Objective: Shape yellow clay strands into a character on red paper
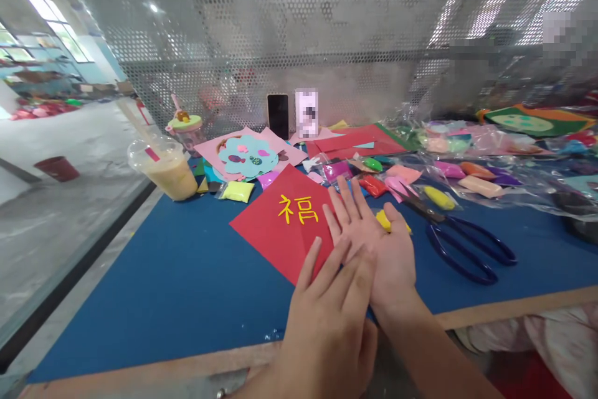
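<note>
My right hand (380, 243) is palm up with its fingers spread, over the edge of a red paper diamond (275, 240). Across its palm lie the stretched fingers of my left hand (334, 305), back side up. Whether anything small sits between the two hands is hidden. Yellow strokes forming a Chinese character (298, 210) stand out on the red paper. Partly behind my right thumb is a yellow lump of clay (384, 221). To the right rest scissors (460, 240) with dark blue handles, blades slightly apart.
Several bagged clay packets, such as a yellow one (237, 191), lie along the back of the blue table (187, 287). A drink cup (170, 175) stands near the left edge. A dark phone (278, 114) leans on the perforated metal screen (224, 32). Pink paper (210, 149) carries a blue cutout.
</note>
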Tool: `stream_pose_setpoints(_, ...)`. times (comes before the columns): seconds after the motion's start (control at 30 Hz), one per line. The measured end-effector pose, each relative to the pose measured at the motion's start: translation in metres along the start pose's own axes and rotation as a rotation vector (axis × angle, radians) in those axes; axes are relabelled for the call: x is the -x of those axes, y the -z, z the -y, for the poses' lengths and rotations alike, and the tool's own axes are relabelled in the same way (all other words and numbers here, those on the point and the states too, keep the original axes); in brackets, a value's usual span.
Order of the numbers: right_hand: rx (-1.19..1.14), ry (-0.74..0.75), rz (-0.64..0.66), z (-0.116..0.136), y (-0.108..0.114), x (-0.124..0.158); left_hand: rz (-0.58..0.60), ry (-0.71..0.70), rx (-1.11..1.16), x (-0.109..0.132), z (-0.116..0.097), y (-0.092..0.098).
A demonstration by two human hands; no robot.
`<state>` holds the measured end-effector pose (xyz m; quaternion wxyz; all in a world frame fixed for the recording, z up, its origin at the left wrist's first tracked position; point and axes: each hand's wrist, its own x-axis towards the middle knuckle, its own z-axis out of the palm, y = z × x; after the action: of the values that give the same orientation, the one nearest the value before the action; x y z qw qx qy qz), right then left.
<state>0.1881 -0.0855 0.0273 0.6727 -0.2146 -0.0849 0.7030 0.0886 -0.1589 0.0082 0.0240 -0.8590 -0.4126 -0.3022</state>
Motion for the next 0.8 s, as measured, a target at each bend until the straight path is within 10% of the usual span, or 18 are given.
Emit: stream_pose_setpoints(0.8,0.032,-0.052,0.063,0.004,0.007,0.005,0.108,0.077,-0.082,-0.018,-0.001,0.005)
